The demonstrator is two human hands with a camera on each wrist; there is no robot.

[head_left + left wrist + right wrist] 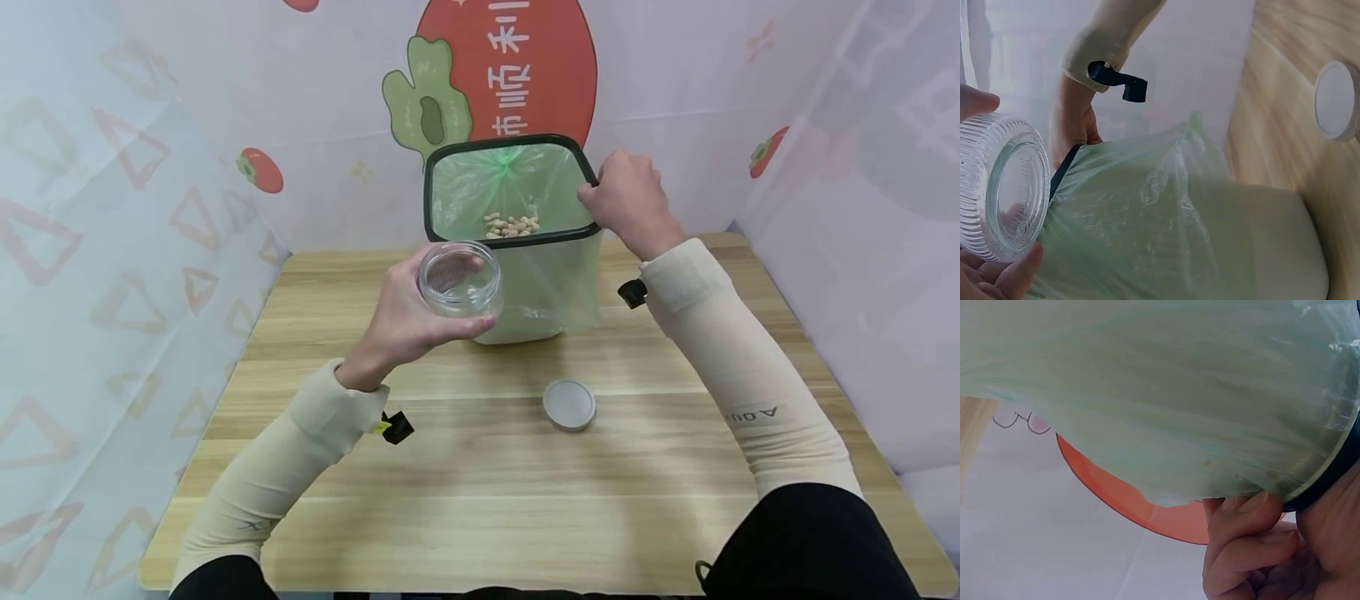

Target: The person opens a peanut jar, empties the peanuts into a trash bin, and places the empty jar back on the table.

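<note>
My left hand [408, 312] grips a clear ribbed glass jar [461, 279] by its side, in front of the bin's near rim. The jar's open mouth shows in the head view, with no contents visible inside; its round base faces the left wrist camera. My right hand [630, 200] holds the black rim of a trash bin [513, 242] at its right side, fingers curled around the edge. A translucent green bag [555, 279] lines the bin and hangs over its outside. Several pale, peanut-like pieces [512, 226] lie inside the bin.
A round white lid [569, 405] lies on the wooden table [480, 517], in front of the bin. Behind the table hangs a pale printed cloth [337, 108], with more cloth along both sides.
</note>
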